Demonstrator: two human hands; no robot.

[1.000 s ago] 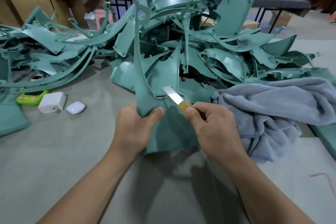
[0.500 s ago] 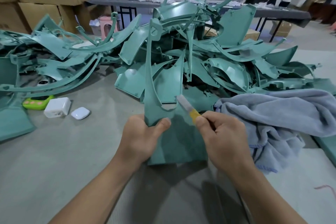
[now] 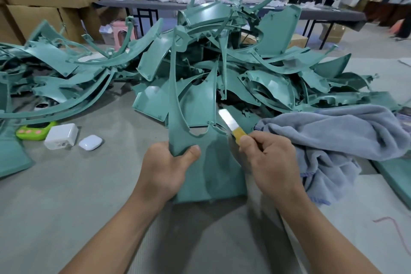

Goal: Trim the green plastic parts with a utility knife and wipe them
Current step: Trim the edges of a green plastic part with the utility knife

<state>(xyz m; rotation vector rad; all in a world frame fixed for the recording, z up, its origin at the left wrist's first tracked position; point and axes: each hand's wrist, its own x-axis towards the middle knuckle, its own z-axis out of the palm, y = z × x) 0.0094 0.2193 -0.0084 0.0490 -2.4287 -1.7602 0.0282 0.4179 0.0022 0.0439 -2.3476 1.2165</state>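
A left hand [image 3: 165,169] grips the lower left edge of an upright green plastic part [image 3: 213,167], with the thumb on its face. Just right of the part, a right hand [image 3: 270,162] pinches a yellow-handled utility knife [image 3: 231,124], its blade beside the part's upper right edge. Farther right of the part lies a grey towel [image 3: 329,140]. Behind the part sits a pile of green parts [image 3: 222,62].

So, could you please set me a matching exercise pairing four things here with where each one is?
Things:
1. utility knife
2. green part
3. grey towel
4. small white case

Places:
A. lying to the right of both hands
B. gripped by the left hand
C. lying to the left, beside a white block
D. held in the right hand

Pairs: 1-D, 2-B, 3-A, 4-C.
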